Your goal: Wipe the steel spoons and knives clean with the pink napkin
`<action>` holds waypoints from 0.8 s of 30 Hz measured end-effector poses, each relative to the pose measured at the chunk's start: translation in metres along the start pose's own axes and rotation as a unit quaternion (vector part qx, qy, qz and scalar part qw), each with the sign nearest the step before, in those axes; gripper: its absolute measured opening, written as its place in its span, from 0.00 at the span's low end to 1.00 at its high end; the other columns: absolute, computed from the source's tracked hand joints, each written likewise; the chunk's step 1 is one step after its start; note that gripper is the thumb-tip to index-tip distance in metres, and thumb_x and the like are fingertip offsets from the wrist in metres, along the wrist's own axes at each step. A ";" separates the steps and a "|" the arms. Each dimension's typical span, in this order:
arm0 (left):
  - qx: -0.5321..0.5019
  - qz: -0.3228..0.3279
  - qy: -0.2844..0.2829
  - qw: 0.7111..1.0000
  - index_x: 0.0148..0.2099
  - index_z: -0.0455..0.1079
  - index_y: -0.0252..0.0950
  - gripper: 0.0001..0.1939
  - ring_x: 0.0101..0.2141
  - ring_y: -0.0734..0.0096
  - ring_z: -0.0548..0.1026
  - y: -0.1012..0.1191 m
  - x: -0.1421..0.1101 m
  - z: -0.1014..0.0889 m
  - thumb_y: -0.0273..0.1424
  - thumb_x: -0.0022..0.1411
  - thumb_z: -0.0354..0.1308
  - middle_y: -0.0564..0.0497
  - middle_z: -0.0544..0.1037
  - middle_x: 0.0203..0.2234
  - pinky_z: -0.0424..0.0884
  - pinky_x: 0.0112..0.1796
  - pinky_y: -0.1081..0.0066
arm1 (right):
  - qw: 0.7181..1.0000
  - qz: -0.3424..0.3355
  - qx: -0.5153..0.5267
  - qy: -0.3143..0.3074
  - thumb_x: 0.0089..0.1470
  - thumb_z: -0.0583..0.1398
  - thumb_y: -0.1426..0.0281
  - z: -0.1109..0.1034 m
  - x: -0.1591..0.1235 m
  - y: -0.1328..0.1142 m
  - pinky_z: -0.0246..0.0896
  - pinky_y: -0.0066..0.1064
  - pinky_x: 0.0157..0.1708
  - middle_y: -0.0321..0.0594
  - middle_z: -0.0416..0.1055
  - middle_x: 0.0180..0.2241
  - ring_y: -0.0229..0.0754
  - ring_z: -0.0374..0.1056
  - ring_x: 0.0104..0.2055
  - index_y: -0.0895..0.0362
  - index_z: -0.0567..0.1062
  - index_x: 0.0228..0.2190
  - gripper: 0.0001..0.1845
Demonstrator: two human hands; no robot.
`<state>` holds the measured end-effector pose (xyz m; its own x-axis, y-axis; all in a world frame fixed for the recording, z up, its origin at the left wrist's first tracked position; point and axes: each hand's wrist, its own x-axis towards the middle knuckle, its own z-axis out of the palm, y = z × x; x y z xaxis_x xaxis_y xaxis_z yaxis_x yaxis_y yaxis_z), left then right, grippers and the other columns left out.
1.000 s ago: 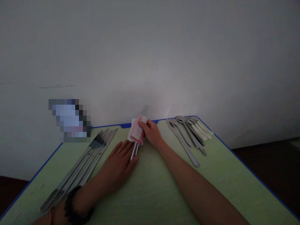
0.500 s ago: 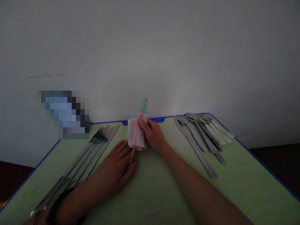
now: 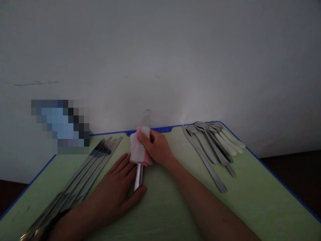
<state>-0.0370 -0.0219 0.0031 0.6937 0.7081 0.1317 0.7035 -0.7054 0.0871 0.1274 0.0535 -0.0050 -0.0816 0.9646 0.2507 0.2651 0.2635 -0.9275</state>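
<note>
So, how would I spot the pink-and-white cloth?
Find the pale green tabletop edged in blue. Near its far edge, the right hand grips the pink-and-white cloth, a silver metal knife showing beyond both ends. Unlike the metal cutlery alongside, it's fabric.

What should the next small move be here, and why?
Probably slide the cloth toward the far tip of the knife with the right hand: the cloth hides the knife's middle, the tip sticks out uncovered, and the left hand lies palm-down beside the handle.
</note>
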 end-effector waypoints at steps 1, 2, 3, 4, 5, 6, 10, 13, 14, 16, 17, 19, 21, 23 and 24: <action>0.001 -0.001 0.000 1.000 0.60 0.61 0.36 0.27 0.58 0.54 0.62 0.000 0.000 0.000 0.43 0.63 0.51 0.45 0.67 0.57 0.54 0.61 0.52 | 1.000 0.000 0.000 0.003 0.54 0.54 0.53 0.000 0.000 0.000 0.49 0.26 0.23 0.36 0.68 0.22 0.34 0.60 0.23 0.59 0.72 0.25 0.21; 0.001 -0.001 0.000 1.000 0.60 0.61 0.36 0.27 0.58 0.54 0.62 0.001 0.000 0.000 0.43 0.64 0.51 0.45 0.68 0.57 0.53 0.61 0.52 | 1.000 -0.001 0.001 0.005 0.54 0.54 0.54 0.000 0.000 -0.001 0.50 0.26 0.23 0.36 0.68 0.22 0.34 0.60 0.23 0.59 0.72 0.25 0.21; 0.001 -0.001 0.001 1.000 0.60 0.62 0.36 0.26 0.58 0.54 0.62 0.001 0.000 0.001 0.43 0.64 0.50 0.44 0.68 0.57 0.53 0.61 0.52 | 1.000 -0.002 0.002 0.007 0.54 0.55 0.54 0.000 0.000 -0.001 0.50 0.26 0.23 0.36 0.68 0.22 0.34 0.60 0.23 0.59 0.71 0.25 0.21; 0.002 0.000 0.002 1.000 0.59 0.62 0.35 0.26 0.58 0.54 0.62 0.001 0.001 0.001 0.43 0.64 0.50 0.44 0.69 0.56 0.53 0.61 0.51 | 1.000 -0.002 0.002 0.009 0.54 0.55 0.54 0.000 0.000 -0.001 0.50 0.26 0.23 0.36 0.68 0.22 0.33 0.59 0.23 0.59 0.71 0.24 0.21; 0.001 0.001 0.003 1.000 0.59 0.62 0.35 0.26 0.58 0.54 0.63 0.001 0.001 0.001 0.43 0.64 0.50 0.44 0.69 0.56 0.52 0.61 0.51 | 1.000 -0.002 0.002 0.010 0.54 0.55 0.54 0.001 0.001 -0.001 0.50 0.26 0.23 0.36 0.68 0.22 0.34 0.59 0.23 0.58 0.71 0.24 0.21; 0.001 0.001 0.002 1.000 0.60 0.62 0.35 0.26 0.58 0.54 0.62 0.001 0.001 0.001 0.42 0.64 0.50 0.44 0.69 0.56 0.52 0.61 0.51 | 1.000 -0.001 0.002 0.011 0.54 0.55 0.53 0.001 0.001 -0.001 0.51 0.26 0.23 0.36 0.68 0.22 0.34 0.59 0.23 0.59 0.71 0.25 0.21; -0.006 0.001 0.007 1.000 0.61 0.60 0.36 0.26 0.59 0.54 0.61 0.003 0.001 0.000 0.41 0.64 0.50 0.43 0.67 0.57 0.52 0.61 0.51 | 1.000 0.010 -0.008 0.010 0.54 0.55 0.53 0.000 0.001 0.000 0.50 0.26 0.24 0.36 0.68 0.22 0.34 0.60 0.24 0.59 0.71 0.25 0.21; -0.009 -0.005 0.018 1.000 0.60 0.60 0.35 0.25 0.59 0.53 0.61 0.006 0.002 -0.002 0.40 0.64 0.51 0.42 0.66 0.58 0.52 0.61 0.50 | 1.000 0.012 -0.015 0.013 0.53 0.55 0.52 0.000 0.001 -0.001 0.50 0.26 0.23 0.36 0.66 0.21 0.34 0.58 0.23 0.58 0.71 0.25 0.22; -0.010 -0.003 0.014 1.000 0.60 0.61 0.34 0.25 0.58 0.53 0.62 0.007 0.003 -0.003 0.40 0.64 0.51 0.42 0.67 0.57 0.52 0.61 0.50 | 1.000 0.008 -0.013 0.013 0.53 0.55 0.53 -0.001 0.001 -0.002 0.50 0.26 0.23 0.36 0.66 0.21 0.34 0.58 0.23 0.58 0.71 0.25 0.21; -0.007 -0.002 0.008 1.000 0.59 0.62 0.34 0.24 0.58 0.53 0.63 0.008 0.003 -0.004 0.39 0.64 0.51 0.42 0.68 0.56 0.52 0.61 0.49 | 1.000 0.003 -0.007 0.016 0.53 0.55 0.53 -0.001 0.001 -0.003 0.51 0.26 0.23 0.36 0.66 0.21 0.35 0.58 0.23 0.58 0.70 0.24 0.21; -0.011 -0.001 0.008 1.000 0.59 0.62 0.34 0.24 0.57 0.52 0.63 0.009 0.003 -0.004 0.39 0.64 0.51 0.42 0.68 0.56 0.52 0.61 0.49 | 1.000 0.004 -0.006 0.020 0.53 0.55 0.53 -0.001 0.001 -0.003 0.51 0.26 0.23 0.36 0.66 0.21 0.35 0.57 0.23 0.58 0.69 0.23 0.21; -0.017 -0.004 0.025 1.000 0.59 0.62 0.34 0.23 0.58 0.53 0.62 0.009 0.003 -0.004 0.38 0.64 0.50 0.42 0.69 0.56 0.53 0.60 0.49 | 1.000 0.006 -0.005 0.026 0.53 0.55 0.52 -0.001 0.001 -0.004 0.51 0.26 0.22 0.36 0.65 0.21 0.35 0.57 0.23 0.58 0.69 0.23 0.22; -0.020 -0.007 0.036 0.999 0.59 0.62 0.34 0.23 0.58 0.53 0.62 0.009 0.003 -0.003 0.37 0.64 0.50 0.42 0.69 0.55 0.52 0.60 0.48 | 0.999 0.006 -0.016 0.029 0.52 0.54 0.52 -0.001 0.001 -0.005 0.50 0.26 0.22 0.35 0.64 0.20 0.35 0.56 0.23 0.58 0.69 0.22 0.22; -0.023 -0.008 0.039 0.999 0.59 0.61 0.34 0.24 0.58 0.52 0.61 0.009 0.002 -0.002 0.37 0.64 0.51 0.42 0.69 0.55 0.52 0.61 0.48 | 0.999 0.006 -0.025 0.029 0.52 0.54 0.51 -0.001 0.001 -0.005 0.50 0.27 0.21 0.35 0.64 0.20 0.35 0.56 0.23 0.58 0.68 0.22 0.23; -0.025 -0.009 0.040 0.999 0.60 0.61 0.34 0.24 0.59 0.52 0.61 0.009 0.002 -0.002 0.36 0.63 0.51 0.42 0.69 0.55 0.51 0.61 0.48 | 0.999 0.005 -0.027 0.028 0.53 0.54 0.51 -0.001 0.001 -0.005 0.50 0.27 0.21 0.35 0.63 0.20 0.35 0.56 0.23 0.58 0.69 0.22 0.23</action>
<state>-0.0293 -0.0270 0.0058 0.6648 0.7176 0.2076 0.7062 -0.6943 0.1384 0.1274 0.0536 0.0006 -0.0240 0.9660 0.2575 0.3176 0.2516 -0.9142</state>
